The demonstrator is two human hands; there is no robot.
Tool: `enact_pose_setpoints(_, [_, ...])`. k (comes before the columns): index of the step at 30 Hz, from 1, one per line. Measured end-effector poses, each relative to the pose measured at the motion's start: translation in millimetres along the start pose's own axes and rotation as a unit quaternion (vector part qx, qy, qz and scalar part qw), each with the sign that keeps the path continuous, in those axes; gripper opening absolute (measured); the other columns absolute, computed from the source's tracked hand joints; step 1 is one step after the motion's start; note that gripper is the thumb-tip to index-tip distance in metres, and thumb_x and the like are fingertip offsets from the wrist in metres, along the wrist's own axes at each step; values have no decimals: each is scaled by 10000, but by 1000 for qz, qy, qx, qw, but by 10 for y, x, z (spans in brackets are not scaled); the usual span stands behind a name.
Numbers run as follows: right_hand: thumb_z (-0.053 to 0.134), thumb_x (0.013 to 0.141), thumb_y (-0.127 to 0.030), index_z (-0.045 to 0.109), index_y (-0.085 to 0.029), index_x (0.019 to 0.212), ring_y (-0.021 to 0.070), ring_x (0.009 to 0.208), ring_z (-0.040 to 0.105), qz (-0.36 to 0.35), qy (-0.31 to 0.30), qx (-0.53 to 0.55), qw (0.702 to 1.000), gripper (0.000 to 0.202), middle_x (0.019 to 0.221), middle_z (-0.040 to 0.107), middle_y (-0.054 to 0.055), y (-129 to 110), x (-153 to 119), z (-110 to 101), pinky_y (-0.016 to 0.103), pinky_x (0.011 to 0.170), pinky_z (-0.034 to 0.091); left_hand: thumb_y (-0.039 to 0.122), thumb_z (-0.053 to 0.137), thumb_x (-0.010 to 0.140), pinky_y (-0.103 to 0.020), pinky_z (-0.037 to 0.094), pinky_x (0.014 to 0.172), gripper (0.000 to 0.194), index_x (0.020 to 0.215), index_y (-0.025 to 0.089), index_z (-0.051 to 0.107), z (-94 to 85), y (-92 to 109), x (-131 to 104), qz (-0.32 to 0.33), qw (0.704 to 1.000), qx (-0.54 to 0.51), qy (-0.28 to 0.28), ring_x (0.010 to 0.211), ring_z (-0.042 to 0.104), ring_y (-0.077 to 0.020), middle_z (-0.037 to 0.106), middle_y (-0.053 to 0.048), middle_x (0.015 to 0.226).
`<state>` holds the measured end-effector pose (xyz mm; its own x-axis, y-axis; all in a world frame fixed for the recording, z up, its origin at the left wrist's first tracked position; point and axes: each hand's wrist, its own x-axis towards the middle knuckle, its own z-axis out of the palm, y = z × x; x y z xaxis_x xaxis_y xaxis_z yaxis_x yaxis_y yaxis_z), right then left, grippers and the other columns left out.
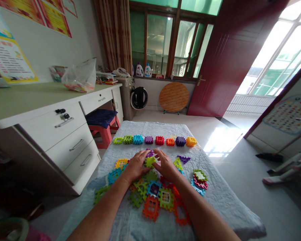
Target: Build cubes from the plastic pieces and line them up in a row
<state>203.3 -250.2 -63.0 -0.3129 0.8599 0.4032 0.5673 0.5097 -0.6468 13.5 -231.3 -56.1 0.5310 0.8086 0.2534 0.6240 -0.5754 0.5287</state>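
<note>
Both of my hands meet over the middle of the cloth-covered table, around a yellow-green interlocking building tile. My left hand grips the tile's left side, with the thumb low and the fingers curved over. From the right, my right hand has its fingers curled and its thumb at the tile's edge. A purple tile shows just beyond the fingertips; whether it joins the green one I cannot tell. Beneath my wrists lies a pile of loose tiles, including an orange window tile, a green grid tile and a blue tile.
A row of assembled cubes, among them a red cube and a yellow cube, lines the table's far side. Flat purple triangle and stacked tiles lie right. A white desk stands left, a red stool beside it.
</note>
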Motion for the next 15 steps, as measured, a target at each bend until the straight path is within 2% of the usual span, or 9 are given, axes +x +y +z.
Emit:
enact_pose_setpoints(6, [509, 761, -110, 471, -202, 1211, 154, 855, 571, 24, 63, -20, 998, 461, 1065, 576, 71, 75, -23, -96, 313, 786, 480, 393, 656, 715, -402, 352, 1011, 593, 1251, 182, 512, -25, 75, 47, 13, 996, 83, -26, 1162, 472, -294, 580, -108, 1235])
enact_pose_setpoints(11, [496, 770, -127, 508, -207, 1156, 143, 800, 573, 37, 97, -26, 994, 395, 991, 597, 48, 66, -17, -156, 294, 761, 475, 310, 667, 677, -403, 377, 972, 546, 1203, 217, 553, -79, 197, 125, -24, 987, 139, -73, 1096, 506, -297, 609, -90, 1170])
enact_pose_setpoints(15, [489, 778, -130, 524, -200, 1138, 143, 793, 572, 32, 119, -22, 992, 369, 979, 597, 48, 44, -21, -182, 287, 756, 470, 309, 692, 632, -414, 393, 948, 564, 1176, 224, 573, -132, 274, 183, -42, 978, 180, -96, 1081, 505, -308, 604, -101, 1144])
